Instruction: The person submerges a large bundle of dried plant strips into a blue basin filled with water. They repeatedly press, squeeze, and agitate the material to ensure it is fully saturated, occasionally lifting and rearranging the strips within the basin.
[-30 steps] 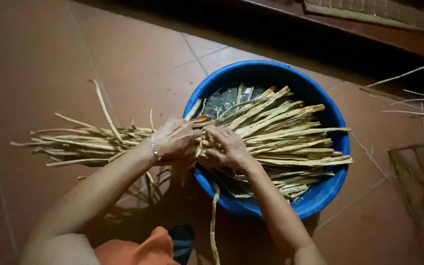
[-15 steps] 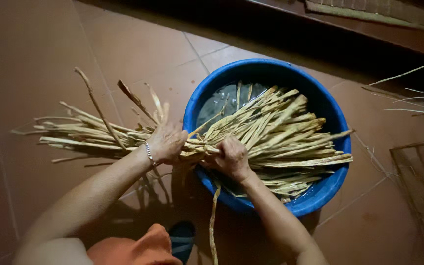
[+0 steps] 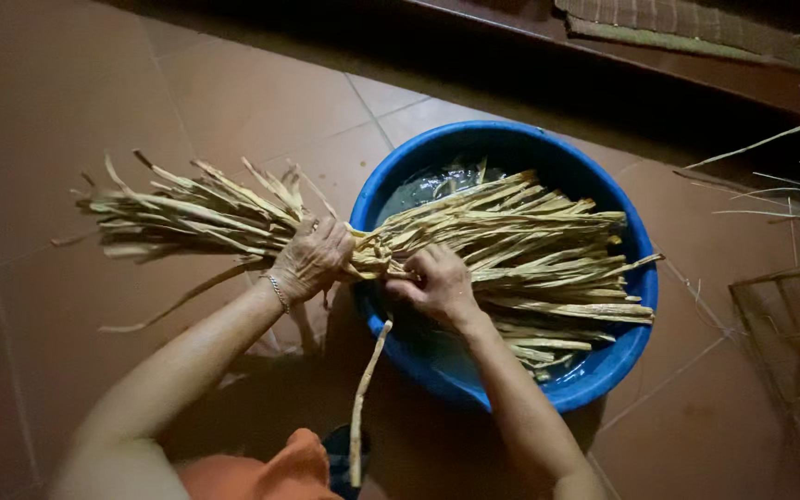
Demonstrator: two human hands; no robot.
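Observation:
A thick bundle of pale dried strips lies across the rim of a blue plastic basin that holds dark water. My left hand, with a thin bracelet at the wrist, grips the bundle just outside the basin's left rim. My right hand clasps the bundle's middle over the basin. The bundle's left ends fan out above the floor. One loose strip hangs down from the grip toward me.
Reddish-brown floor tiles surround the basin. A woven frame stands at the right edge, with loose thin strips above it. A step with a woven mat runs along the top. Orange cloth shows at the bottom.
Both hands have turned and lifted the bundle's left ends, which now fan upward and left. The right part has settled lower across the basin.

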